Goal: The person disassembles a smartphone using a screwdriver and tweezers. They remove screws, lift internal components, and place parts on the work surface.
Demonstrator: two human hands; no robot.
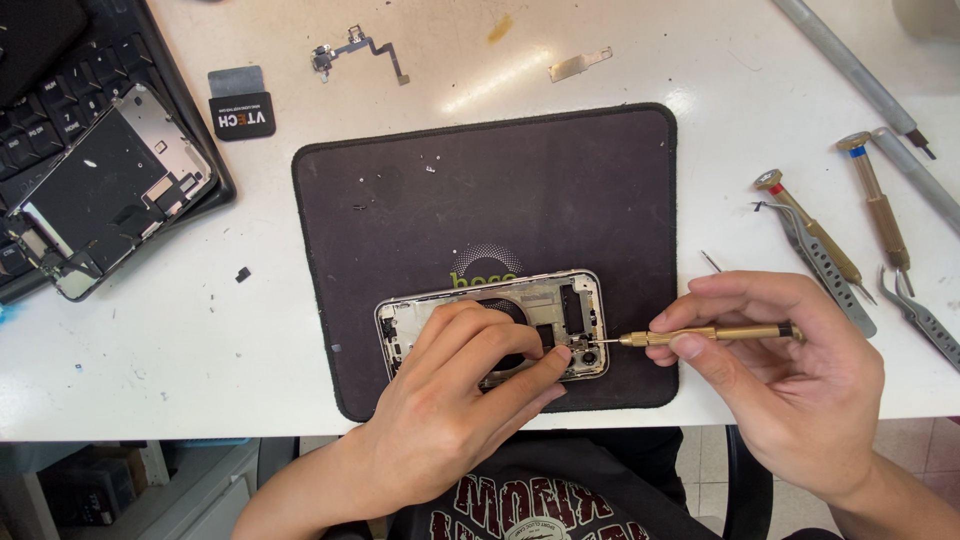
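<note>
An opened phone housing (560, 305) lies on a dark mat (480, 200) near the table's front edge. My left hand (460, 400) rests on the housing, its fingers pressing down over the middle and lower right corner. My right hand (790, 370) holds a slim brass screwdriver (700, 335) level, with the tip touching the housing's right end near the camera corner. Most of the housing's left half is hidden under my left hand.
A detached phone screen (105, 190) lies on a black keyboard (60, 90) at the left. Two more brass screwdrivers (815, 235) and tweezers (925, 320) lie at the right. A flex cable (360, 50), a metal strip (578, 65) and a small black card (242, 112) lie at the back.
</note>
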